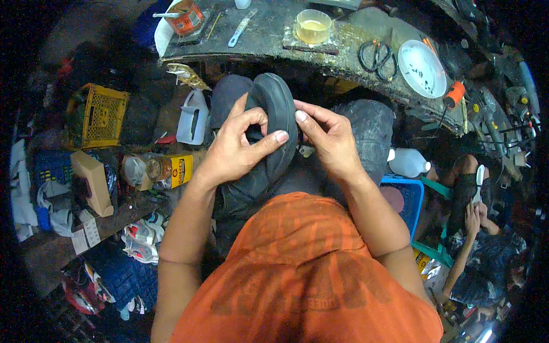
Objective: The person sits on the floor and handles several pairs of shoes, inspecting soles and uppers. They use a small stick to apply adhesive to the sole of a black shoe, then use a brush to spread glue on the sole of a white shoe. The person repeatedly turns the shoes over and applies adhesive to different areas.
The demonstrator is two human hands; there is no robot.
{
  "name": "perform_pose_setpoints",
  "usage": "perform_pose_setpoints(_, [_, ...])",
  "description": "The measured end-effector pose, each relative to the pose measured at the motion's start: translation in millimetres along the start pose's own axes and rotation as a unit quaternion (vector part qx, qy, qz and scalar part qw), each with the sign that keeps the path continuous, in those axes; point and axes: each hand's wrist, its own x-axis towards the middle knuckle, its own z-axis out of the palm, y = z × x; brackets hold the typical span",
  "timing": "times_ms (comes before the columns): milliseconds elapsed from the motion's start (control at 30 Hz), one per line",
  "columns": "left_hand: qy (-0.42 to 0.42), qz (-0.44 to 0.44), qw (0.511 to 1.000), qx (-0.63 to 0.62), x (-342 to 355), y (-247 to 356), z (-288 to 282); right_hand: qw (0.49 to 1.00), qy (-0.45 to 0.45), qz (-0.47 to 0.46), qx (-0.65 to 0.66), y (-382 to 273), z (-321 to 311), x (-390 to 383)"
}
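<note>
A black shoe point(274, 108) stands tilted over my lap, its thick sole rim turned up. My left hand point(246, 137) is closed round its near side, thumb pressed against the rim and fingers behind it. At the shoe's right edge, the thumb and forefinger of my right hand point(329, 134) are pinched together, touching the rim. Whatever lies between those fingertips is too small to make out. The lower part of the shoe is partly hidden by my left hand.
Ahead, a worn bench point(269, 43) carries a cup of yellowish liquid point(313, 27), a knife point(242, 28), scissors point(377, 60), a white bowl point(422, 68) and an orange can point(186, 20). A yellow crate point(104, 116) stands left. A co-worker's hands point(473, 217) hold a white-handled tool at right.
</note>
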Motion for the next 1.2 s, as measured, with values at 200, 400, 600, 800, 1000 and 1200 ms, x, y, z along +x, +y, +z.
perform_pose_setpoints(200, [-0.006,-0.029,0.992,-0.120,9,-10,8,1.000,0.006,0.006,-0.021,4,-4,5])
perform_pose_setpoints(400, [0.026,-0.031,0.994,-0.098,10,-18,13,0.997,0.017,0.065,0.026,11,-9,6])
perform_pose_setpoints(600, [0.036,-0.031,0.996,-0.078,11,-23,16,0.995,-0.004,0.093,-0.023,11,-15,5])
perform_pose_setpoints(800, [0.030,-0.041,0.997,-0.066,10,-20,17,0.999,0.006,0.008,0.040,13,-2,3])
perform_pose_setpoints(1000, [0.050,-0.049,0.990,-0.123,9,-19,22,0.998,0.007,0.057,0.014,8,-3,3])
perform_pose_setpoints(1200, [0.049,-0.053,0.994,-0.077,8,-22,23,0.996,-0.022,0.071,0.040,9,-2,1])
